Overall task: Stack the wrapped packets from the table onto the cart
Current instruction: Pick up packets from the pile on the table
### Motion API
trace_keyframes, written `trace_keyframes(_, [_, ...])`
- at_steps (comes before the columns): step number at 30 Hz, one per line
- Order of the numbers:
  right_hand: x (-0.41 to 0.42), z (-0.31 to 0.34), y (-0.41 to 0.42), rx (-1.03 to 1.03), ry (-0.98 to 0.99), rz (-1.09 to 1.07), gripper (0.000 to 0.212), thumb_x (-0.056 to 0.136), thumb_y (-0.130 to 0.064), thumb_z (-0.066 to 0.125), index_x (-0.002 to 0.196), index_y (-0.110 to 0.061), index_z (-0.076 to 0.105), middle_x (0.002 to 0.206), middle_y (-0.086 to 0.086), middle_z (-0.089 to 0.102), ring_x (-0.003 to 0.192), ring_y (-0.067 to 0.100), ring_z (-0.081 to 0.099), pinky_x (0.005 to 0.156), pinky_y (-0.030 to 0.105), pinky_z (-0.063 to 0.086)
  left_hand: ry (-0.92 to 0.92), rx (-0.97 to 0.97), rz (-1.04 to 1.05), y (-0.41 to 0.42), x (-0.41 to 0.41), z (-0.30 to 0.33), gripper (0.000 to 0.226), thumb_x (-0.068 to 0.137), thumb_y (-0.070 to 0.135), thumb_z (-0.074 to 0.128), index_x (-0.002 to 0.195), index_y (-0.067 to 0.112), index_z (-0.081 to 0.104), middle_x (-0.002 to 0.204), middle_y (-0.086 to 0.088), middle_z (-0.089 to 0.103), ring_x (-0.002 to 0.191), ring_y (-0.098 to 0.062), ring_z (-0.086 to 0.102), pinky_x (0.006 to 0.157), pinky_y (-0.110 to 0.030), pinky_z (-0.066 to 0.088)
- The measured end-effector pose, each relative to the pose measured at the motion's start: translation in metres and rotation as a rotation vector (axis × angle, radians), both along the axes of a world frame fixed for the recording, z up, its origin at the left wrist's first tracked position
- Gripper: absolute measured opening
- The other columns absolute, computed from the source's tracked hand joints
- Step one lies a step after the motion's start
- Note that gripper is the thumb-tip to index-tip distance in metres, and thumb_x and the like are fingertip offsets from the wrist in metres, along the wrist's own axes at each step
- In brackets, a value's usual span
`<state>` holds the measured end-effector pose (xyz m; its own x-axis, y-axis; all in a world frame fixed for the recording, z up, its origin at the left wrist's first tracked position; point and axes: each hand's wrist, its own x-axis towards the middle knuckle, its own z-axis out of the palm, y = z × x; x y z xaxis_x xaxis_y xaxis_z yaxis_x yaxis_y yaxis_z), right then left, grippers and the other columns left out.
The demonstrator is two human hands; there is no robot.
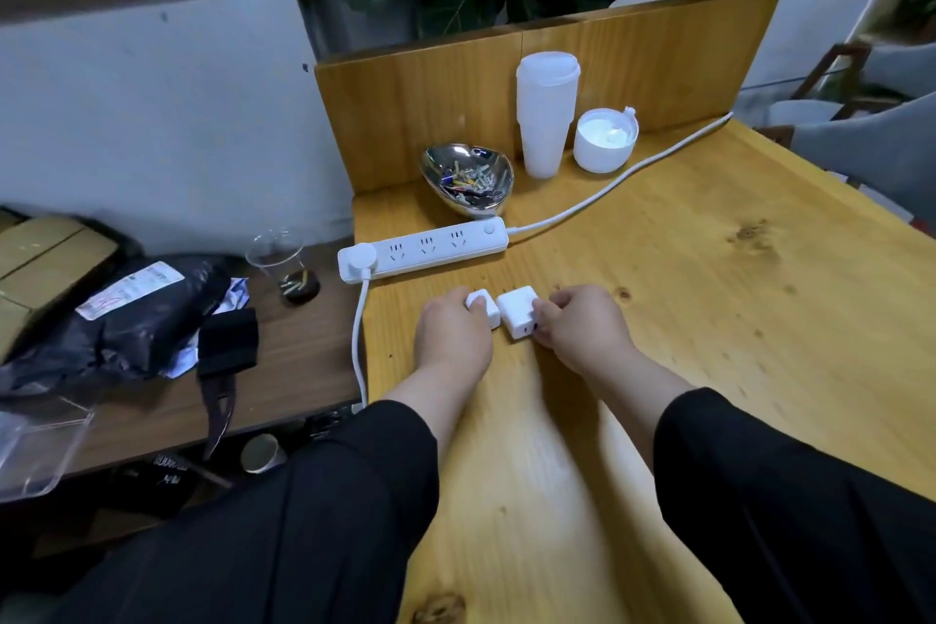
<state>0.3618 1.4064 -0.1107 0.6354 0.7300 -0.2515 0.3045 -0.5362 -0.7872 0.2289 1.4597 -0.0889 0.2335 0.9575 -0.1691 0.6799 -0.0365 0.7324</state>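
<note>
Head: pwr strip [423,248] beyond hands [511,324].

We note both hands on the table [684,319], side by side. The left hand [452,328] grips a small adapter [483,307]; the right hand [582,322] pinches a larger adapter [517,311]. The two adapters lie between the hands, just beside each other. Just behind the hands lies a power strip [423,246], its cable [358,345] running down past the left hand along the table edge. Behind the strip sits a bowl [468,177]; right of it stand a stack of cups [546,112] and a lidded tub [604,139], against the upright board [633,46]. Well left of the left hand, on a lower table [294,370], lie a parcel bag [126,319] and a cup [283,264].
</note>
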Motion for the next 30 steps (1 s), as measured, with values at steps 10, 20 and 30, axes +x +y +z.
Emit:
trace_keyframes(10, [0.014, 0.095, -0.112, 0.049, -0.005, 0.01, 0.037, 0.099, -0.034, 0.06, 0.131, -0.015, 0.063, 0.127, 0.005, 0.067, 0.105, 0.029, 0.068, 0.095, 0.042, 0.054, -0.051, 0.221, -0.129, -0.077, 0.017, 0.075, 0.035, 0.106, 0.031, 0.048, 0.139, 0.024, 0.057, 0.139, 0.0, 0.059, 0.123, -0.021, 0.057, 0.093, -0.034, 0.047])
trace_keyframes(20, [0.048, 0.273, -0.511, 0.012, -0.371, -0.362, 0.026, 0.099, -0.041, 0.057, 0.121, -0.031, 0.066, 0.114, -0.02, 0.068, 0.094, 0.008, 0.067, 0.086, 0.034, 0.054, -0.47, 0.333, -0.78, -0.433, 0.119, 0.251, 0.034, 0.103, 0.029, 0.051, 0.136, 0.023, 0.057, 0.128, 0.003, 0.062, 0.117, -0.018, 0.056, 0.09, -0.03, 0.041])
trace_keyframes(30, [-0.173, 0.274, -1.169, -0.473, -0.338, -0.917, 0.033, 0.099, -0.034, 0.06, 0.13, -0.022, 0.065, 0.123, 0.001, 0.064, 0.093, 0.02, 0.063, 0.083, 0.031, 0.049, -0.403, 0.18, -1.511, -0.987, -0.018, 0.24, 0.043, 0.105, 0.031, 0.049, 0.147, 0.019, 0.049, 0.145, -0.002, 0.051, 0.13, -0.021, 0.049, 0.106, -0.033, 0.038])
